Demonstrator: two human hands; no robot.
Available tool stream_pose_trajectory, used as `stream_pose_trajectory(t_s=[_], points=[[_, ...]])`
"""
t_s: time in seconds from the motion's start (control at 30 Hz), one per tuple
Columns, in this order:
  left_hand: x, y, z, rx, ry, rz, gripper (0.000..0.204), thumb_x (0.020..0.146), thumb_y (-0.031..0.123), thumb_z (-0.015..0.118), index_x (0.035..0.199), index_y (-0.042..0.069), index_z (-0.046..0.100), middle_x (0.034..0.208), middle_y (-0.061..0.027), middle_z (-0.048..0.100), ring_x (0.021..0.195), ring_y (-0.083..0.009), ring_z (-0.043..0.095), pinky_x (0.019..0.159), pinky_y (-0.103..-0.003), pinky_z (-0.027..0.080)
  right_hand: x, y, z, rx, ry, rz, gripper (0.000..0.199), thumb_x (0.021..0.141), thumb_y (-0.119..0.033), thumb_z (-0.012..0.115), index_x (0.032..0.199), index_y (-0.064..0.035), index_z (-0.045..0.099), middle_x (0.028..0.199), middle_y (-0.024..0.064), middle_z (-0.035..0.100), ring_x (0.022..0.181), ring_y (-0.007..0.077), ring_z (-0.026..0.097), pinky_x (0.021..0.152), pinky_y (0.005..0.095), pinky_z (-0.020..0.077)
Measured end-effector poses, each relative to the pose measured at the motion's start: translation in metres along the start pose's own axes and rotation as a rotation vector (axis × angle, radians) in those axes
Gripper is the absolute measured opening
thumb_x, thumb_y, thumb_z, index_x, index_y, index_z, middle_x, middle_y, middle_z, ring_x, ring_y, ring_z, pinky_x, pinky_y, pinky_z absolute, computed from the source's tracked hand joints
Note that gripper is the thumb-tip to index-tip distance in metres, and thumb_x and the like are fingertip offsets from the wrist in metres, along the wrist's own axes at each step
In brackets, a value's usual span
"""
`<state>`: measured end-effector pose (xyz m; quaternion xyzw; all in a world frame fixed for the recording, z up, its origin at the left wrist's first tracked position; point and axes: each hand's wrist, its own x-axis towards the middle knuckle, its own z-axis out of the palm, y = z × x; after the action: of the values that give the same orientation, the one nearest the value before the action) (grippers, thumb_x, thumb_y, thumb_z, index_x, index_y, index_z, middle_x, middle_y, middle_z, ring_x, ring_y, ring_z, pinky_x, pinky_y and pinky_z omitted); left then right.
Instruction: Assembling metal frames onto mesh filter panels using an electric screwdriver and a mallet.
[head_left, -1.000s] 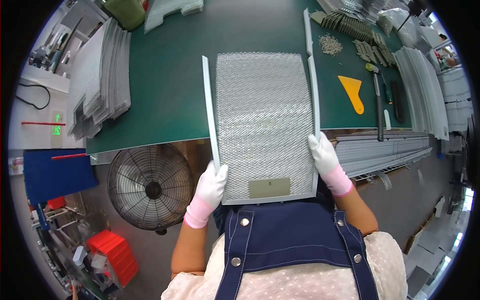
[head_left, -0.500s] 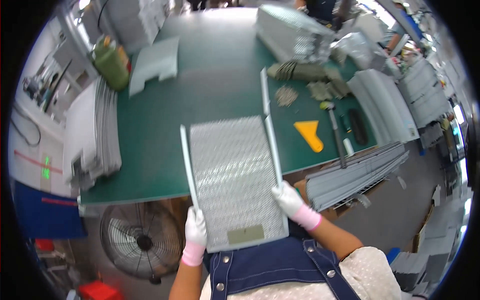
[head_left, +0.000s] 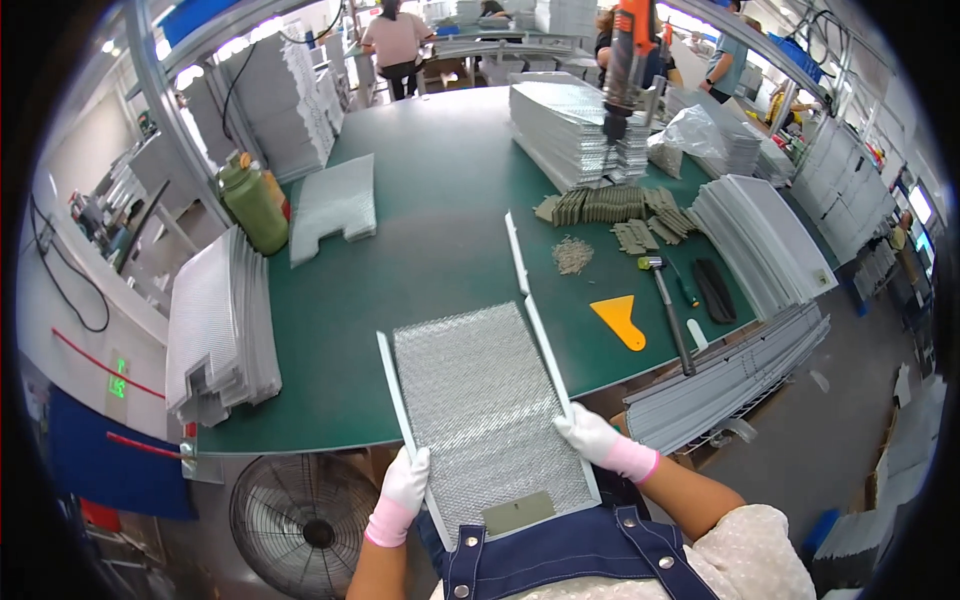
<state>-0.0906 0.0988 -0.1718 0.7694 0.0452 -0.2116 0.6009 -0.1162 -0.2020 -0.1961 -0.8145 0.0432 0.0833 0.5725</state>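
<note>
A silver mesh panel [head_left: 480, 385] lies partly on the green table [head_left: 430, 255], its near end overhanging the front edge against my apron. White rails [head_left: 393, 380] run along its left, right and near sides; the far side shows bare mesh. A grey-green rectangular piece [head_left: 517, 512] sits at the near end. My left hand [head_left: 405, 482], in a white glove with a pink cuff, grips the left rail's near part. My right hand [head_left: 592, 437], gloved alike, is closed on the right rail. Past the far right corner, another white strip [head_left: 516, 255] touches or nearly touches that rail.
Right of the panel lie a yellow scraper [head_left: 622, 322], a hammer [head_left: 670, 310], small pins [head_left: 573, 255] and grey-green pieces [head_left: 600, 205]. Stacked mesh panels stand left [head_left: 222, 325] and far right [head_left: 570, 125]. A power driver [head_left: 622, 65] hangs above. A fan [head_left: 317, 533] stands below.
The head view has tilted up, so the table's far end and people beyond show more, and the picture is sharper. Both hands keep their hold on the panel's rails.
</note>
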Motion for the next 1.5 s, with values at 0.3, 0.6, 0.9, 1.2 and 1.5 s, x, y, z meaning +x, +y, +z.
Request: stream_pose_trajectory(t_s=[0.3,0.6,0.9,1.2,1.5], points=[[0.025,0.017,0.012,-0.296,0.162,0.304,0.031,0.095,0.024,0.048,0.110,-0.003,0.048,0.086,-0.0050,0.054,0.078,-0.0113,0.047,0.074,-0.028,0.043,0.031,-0.053,-0.018,0.206,0.111,-0.096,0.022,0.094,-0.022,0.046,0.100,-0.0008,0.049,0.081,-0.0020,0.045,0.075,0.0063,0.040,0.070,0.0233,0.0382],[0.022,0.022,0.041,-0.304,-0.153,0.255,0.031,0.092,0.023,0.051,0.112,-0.002,0.047,0.097,-0.0054,0.056,0.081,-0.0111,0.055,0.073,-0.027,0.048,0.069,-0.073,-0.079,0.023,0.028,-0.256,0.021,0.093,-0.021,0.047,0.100,-0.0016,0.050,0.079,-0.0023,0.044,0.074,0.0065,0.039,0.069,0.0216,0.0372],[-0.024,-0.029,0.087,-0.250,-0.549,-0.251,0.036,0.093,0.028,0.051,0.104,-0.006,0.054,0.094,-0.0134,0.062,0.083,-0.0204,0.065,0.073,-0.028,0.053,0.049,-0.067,-0.109,-0.206,-0.349,0.096,0.028,0.093,-0.027,0.050,0.106,-0.0024,0.051,0.081,-0.0017,0.047,0.076,0.0076,0.043,0.070,0.0228,0.0388],[-0.010,0.162,-0.007,0.681,-0.159,0.982,0.025,0.078,0.011,0.062,0.099,-0.003,0.061,0.093,-0.0148,0.064,0.087,-0.0248,0.063,0.076,-0.033,0.050,0.079,-0.125,-0.052,-0.451,-0.742,-0.029,0.036,0.093,-0.030,0.049,0.114,-0.0004,0.049,0.091,0.0138,0.060,0.085,0.0210,0.057,0.076,0.0333,0.0447],[0.078,0.180,0.031,0.946,-0.772,0.318,0.043,0.077,0.030,0.065,0.108,0.002,0.059,0.085,-0.0139,0.064,0.077,-0.0230,0.062,0.069,-0.032,0.047,0.049,-0.155,-0.055,-0.614,-0.747,-0.025,0.040,0.092,-0.033,0.045,0.118,-0.0025,0.050,0.092,0.0164,0.061,0.086,0.0274,0.060,0.077,0.0355,0.0454]])
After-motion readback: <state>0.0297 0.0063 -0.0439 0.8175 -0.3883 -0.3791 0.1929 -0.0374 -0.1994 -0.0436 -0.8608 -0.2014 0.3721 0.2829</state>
